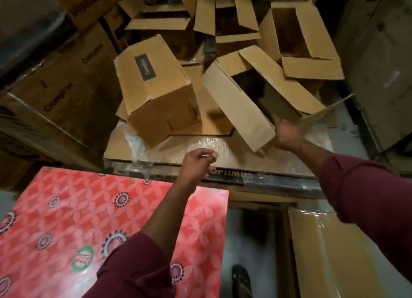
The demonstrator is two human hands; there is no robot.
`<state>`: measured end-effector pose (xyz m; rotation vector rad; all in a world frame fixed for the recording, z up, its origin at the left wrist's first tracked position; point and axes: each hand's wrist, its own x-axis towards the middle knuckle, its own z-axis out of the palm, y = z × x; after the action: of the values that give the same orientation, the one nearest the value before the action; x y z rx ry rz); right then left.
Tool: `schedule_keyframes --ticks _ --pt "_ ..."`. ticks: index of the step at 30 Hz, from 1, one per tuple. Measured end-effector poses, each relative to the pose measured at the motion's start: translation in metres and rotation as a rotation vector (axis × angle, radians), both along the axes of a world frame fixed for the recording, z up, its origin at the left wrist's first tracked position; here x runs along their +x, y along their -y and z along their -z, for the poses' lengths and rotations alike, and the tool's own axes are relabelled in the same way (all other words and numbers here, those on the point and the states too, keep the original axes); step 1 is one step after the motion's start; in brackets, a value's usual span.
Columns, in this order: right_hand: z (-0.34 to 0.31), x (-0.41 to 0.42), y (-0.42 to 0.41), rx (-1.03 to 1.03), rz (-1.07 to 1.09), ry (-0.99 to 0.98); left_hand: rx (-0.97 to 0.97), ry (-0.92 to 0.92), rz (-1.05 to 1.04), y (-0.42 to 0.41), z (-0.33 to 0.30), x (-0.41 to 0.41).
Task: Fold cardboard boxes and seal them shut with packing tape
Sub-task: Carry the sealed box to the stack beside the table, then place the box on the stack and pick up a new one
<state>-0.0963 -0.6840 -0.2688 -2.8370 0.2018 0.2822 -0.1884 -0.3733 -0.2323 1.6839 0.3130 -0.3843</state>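
I see my left hand hanging loosely curled, holding nothing, over the near edge of the platform. Left of the platform sits a red patterned board; stacked cartons wall off its far left. On the platform a closed box tilts at left, with bare wrapped surface in front of it. My right hand, fingers spread, reaches the open box at the platform's right. More open boxes crowd behind. Grey floor lies below the platform.
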Motion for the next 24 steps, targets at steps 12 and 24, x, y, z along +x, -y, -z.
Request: schedule_keyframes --ticks 12,24 --pt "0.060 0.037 0.012 -0.081 0.164 0.102 -0.043 -0.139 0.023 0.004 0.058 0.023" --pt "-0.094 -0.075 -0.076 -0.088 0.165 0.458 -0.193 0.055 0.075 -0.051 -0.006 -0.041"
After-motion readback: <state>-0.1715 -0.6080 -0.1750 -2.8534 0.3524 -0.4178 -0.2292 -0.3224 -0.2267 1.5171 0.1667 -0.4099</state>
